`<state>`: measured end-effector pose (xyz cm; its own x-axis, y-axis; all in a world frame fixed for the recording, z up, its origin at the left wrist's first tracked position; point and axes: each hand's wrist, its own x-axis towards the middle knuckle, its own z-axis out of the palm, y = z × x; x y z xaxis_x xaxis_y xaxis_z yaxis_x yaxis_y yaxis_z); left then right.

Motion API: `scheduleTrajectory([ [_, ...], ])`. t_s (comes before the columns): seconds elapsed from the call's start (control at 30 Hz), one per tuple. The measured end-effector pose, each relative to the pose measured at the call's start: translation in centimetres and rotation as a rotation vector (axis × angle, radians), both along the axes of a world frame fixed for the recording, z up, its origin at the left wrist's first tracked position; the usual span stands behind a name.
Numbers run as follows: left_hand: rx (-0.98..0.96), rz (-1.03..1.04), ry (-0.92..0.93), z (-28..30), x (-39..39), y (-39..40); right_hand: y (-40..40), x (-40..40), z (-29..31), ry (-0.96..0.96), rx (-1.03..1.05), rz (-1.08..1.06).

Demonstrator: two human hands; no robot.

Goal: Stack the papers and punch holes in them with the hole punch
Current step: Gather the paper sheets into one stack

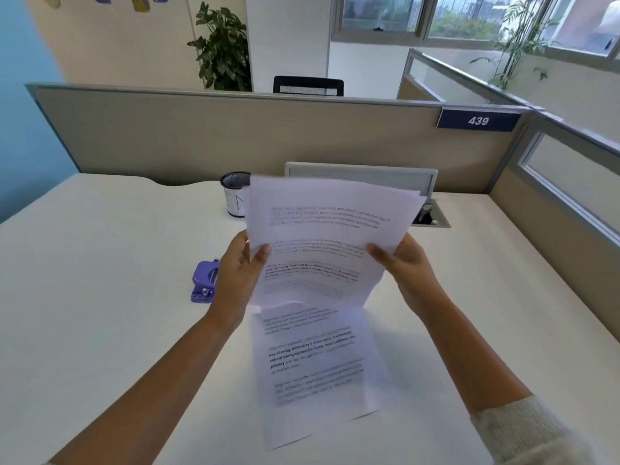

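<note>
Desk (100, 297): white top, filling most of the view, bounded at the back by a beige partition (235, 135) that carries a blue plate reading 439 (478, 121).
Papers on desk (315, 370): printed sheets lying flat near the front edge, between the two forearms, slightly fanned so more than one corner shows at the bottom.
Papers in hand (325, 236): several printed sheets held up off the desk, tilted, their top edges not aligned; the lower edge hangs just above the flat sheets and overlaps them in view.
Right hand (407, 263): closed on the right edge of the raised sheets, thumb on the printed face, fingers hidden behind.
Left hand (240, 273): closed on the left edge of the same sheets, thumb on the front, fingers behind the paper.
Pen cup (235, 194): mesh-rimmed, upright at the back of the desk, just left of the raised sheets.
Hole punch (204, 280): purple, resting on the desk just left of the left hand, partly hidden by it, apart from both sets of paper.
</note>
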<state>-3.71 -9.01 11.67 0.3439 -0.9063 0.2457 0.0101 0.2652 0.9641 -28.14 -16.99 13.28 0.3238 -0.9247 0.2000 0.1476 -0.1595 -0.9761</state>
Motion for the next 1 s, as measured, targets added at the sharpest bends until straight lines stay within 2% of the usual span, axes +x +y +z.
scheduleTrajectory([
  [0.1,0.019,0.028,-0.008,0.0,-0.8,0.2,0.3,0.1,-0.8,0.010,0.006,0.012],
  [0.5,-0.073,0.233,-0.235,0.8,-1.6,0.1,-0.1,0.9,0.8,0.026,-0.067,-0.106],
  [0.8,-0.067,0.206,-0.288,1.8,-1.9,-1.3,-0.6,1.6,2.0,0.057,-0.118,-0.069],
  [0.9,0.020,0.169,-0.216,0.3,-1.9,-1.1,-0.4,1.3,0.9,0.127,-0.075,-0.074],
  [1.0,0.102,0.188,-0.172,-1.6,-1.3,-0.8,-0.2,0.5,-2.1,0.326,0.007,-0.113],
])
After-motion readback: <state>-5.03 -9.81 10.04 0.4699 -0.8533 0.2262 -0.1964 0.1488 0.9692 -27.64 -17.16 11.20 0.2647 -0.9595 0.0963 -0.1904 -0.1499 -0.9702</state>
